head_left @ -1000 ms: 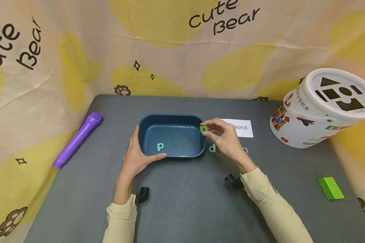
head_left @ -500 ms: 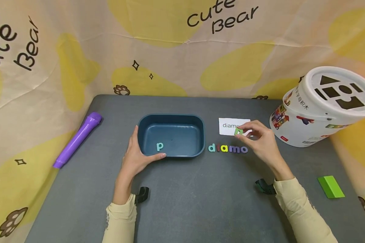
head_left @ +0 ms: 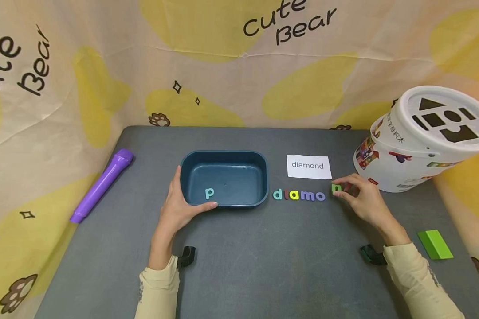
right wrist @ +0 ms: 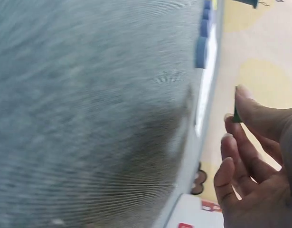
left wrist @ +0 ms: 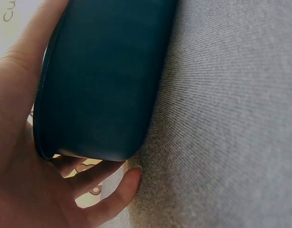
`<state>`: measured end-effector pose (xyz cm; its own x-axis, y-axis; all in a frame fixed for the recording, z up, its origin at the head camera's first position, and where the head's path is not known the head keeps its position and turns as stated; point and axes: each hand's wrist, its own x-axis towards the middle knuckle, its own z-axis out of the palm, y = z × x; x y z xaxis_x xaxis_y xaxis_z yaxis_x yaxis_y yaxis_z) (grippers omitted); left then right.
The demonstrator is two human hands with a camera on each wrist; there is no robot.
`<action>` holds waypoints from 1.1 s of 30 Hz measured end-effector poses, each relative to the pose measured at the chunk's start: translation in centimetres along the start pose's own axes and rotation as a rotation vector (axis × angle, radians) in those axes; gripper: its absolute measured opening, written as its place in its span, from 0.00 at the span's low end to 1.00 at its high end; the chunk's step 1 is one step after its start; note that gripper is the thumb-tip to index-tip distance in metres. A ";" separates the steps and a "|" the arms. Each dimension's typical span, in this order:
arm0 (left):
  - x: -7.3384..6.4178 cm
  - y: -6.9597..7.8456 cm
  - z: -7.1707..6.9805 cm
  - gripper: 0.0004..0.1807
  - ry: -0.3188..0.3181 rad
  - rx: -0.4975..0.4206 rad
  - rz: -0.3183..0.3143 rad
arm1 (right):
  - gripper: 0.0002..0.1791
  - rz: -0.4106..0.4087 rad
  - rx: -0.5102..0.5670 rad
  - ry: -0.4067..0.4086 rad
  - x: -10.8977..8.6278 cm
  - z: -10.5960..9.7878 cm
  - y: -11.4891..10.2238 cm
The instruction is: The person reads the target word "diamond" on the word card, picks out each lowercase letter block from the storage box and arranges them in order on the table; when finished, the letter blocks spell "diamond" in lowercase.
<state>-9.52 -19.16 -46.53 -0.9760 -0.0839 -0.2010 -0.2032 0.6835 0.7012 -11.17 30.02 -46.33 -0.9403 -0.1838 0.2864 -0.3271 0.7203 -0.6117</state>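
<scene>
My left hand (head_left: 180, 212) holds the dark blue plastic box (head_left: 225, 205) at its near left corner. Its thumb lies along the front rim and the fingers along the left side, as the left wrist view (left wrist: 36, 190) also shows from close by. Inside the box lies a light teal letter p (head_left: 209, 193). Between thumb and fingertips my right hand (head_left: 363, 199) pinches a green letter n (head_left: 336, 188), held just right of a purple letter o (head_left: 320, 196). That o ends a row of letters reading "diamo" (head_left: 294, 195). In the right wrist view the green letter (right wrist: 237, 111) shows edge-on.
A white card (head_left: 309, 167) printed "diamond" lies behind the letter row. At the far right stands a white bucket (head_left: 407, 164) with shaped holes in its lid. A green block (head_left: 435, 244) sits on the right, and a purple toy microphone (head_left: 101, 186) on the left.
My right hand has carried the green letter n from the box's right rim, across the card, to the right end of the letter row. The left hand stays on the box.
</scene>
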 end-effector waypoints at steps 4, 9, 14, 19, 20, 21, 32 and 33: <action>0.1 0.1 0.0 0.82 -0.001 -0.003 0.002 | 0.13 -0.002 -0.011 -0.068 -0.3 0.5 0.9; 0.1 0.0 0.1 0.82 -0.002 0.001 -0.003 | 0.13 0.025 -0.014 -0.128 -0.4 0.7 1.4; 0.0 0.0 0.0 0.82 -0.002 0.007 -0.010 | 0.13 0.019 -0.011 -0.144 -0.2 0.8 1.3; -0.1 0.1 0.0 0.82 -0.002 0.011 -0.006 | 0.16 0.037 -0.011 -0.178 -0.1 0.5 1.2; -0.1 0.1 -0.1 0.82 -0.004 0.010 -0.007 | 0.17 0.045 -0.009 -0.183 0.1 0.4 1.0; -0.1 0.1 -0.1 0.82 -0.005 0.010 -0.009 | 0.18 0.052 -0.006 -0.187 0.3 0.3 0.8; -0.2 0.1 0.0 0.82 -0.003 -0.001 -0.007 | 0.22 -0.029 0.053 -0.157 4.9 2.7 -4.4; -0.1 0.1 0.0 0.82 -0.003 -0.003 -0.006 | 0.22 -0.037 0.065 -0.152 5.5 3.2 -5.0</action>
<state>-9.42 -19.04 -46.46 -0.9745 -0.0861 -0.2070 -0.2092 0.6809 0.7018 -14.96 23.28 -44.03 -0.9292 -0.3123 0.1976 -0.3626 0.6675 -0.6503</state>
